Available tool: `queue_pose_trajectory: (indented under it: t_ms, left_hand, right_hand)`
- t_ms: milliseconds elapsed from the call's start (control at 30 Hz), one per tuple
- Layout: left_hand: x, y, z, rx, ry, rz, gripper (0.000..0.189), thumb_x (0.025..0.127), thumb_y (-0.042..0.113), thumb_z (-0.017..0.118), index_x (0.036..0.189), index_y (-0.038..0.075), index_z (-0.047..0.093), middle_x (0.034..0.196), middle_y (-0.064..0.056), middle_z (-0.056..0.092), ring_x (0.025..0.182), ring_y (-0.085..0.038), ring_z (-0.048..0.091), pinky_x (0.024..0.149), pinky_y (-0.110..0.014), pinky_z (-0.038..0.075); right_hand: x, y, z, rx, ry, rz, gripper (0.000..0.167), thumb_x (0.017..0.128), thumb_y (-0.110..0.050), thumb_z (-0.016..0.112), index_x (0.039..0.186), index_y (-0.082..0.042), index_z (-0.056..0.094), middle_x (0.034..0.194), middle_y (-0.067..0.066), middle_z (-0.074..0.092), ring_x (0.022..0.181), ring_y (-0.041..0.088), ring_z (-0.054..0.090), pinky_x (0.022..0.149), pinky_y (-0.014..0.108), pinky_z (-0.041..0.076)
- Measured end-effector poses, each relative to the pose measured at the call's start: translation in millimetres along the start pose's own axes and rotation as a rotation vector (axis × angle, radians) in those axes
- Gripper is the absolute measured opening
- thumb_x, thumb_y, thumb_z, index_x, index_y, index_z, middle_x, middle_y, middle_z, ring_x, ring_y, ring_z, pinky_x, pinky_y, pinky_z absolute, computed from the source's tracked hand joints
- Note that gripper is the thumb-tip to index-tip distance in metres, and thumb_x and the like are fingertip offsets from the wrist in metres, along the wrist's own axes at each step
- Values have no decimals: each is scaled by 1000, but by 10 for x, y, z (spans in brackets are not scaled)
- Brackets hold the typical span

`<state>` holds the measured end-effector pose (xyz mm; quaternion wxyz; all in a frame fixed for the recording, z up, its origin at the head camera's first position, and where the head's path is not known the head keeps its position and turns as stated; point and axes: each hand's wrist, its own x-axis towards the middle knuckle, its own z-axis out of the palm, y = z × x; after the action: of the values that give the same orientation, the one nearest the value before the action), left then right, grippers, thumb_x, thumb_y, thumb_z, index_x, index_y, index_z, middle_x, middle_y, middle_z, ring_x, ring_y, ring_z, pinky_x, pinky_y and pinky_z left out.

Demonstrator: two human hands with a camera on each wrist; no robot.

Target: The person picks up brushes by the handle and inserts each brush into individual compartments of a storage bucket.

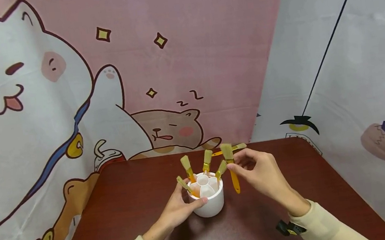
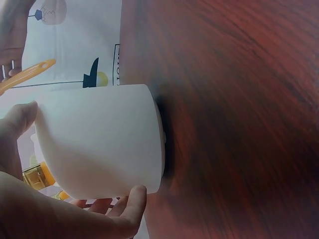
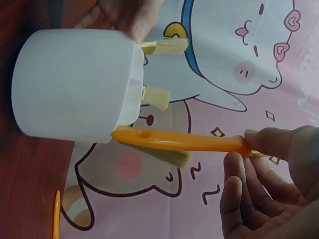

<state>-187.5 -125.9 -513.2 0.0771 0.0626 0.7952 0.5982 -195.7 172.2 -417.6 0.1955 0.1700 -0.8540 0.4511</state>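
A white round holder point(image 1: 209, 208) with inner compartments stands on the table, several brushes upright in it, bristles up. My left hand point(image 1: 178, 212) grips its left side, thumb at the near rim and fingers round the wall. To the right of the holder, my right hand point(image 1: 262, 172) pinches a paintbrush point(image 1: 235, 180) near its metal band. Its pale bristles point up, and its orange handle point(image 3: 189, 141) hangs down. In the right wrist view the handle's tip overlaps the holder's rim.
Another paintbrush point(image 1: 240, 146) lies on the dark red-brown table point(image 1: 142, 181) near its back edge, behind the right hand. A cartoon-printed cloth point(image 1: 206, 55) hangs behind the table and along its sides.
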Motion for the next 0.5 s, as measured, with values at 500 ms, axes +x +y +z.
queue_pose_trajectory:
  t_ms: [500]
  left_hand:
    - [-15,4,0,6,-8,5,99,94,31,98,173,7,43,160,-20,69,146,-37,69,123,-64,54]
  right_hand:
    - [-72,-195,48,79,17,-120,20,95,-15,100,106,-22,84,96,-8,84,79,5,79,75,21,65]
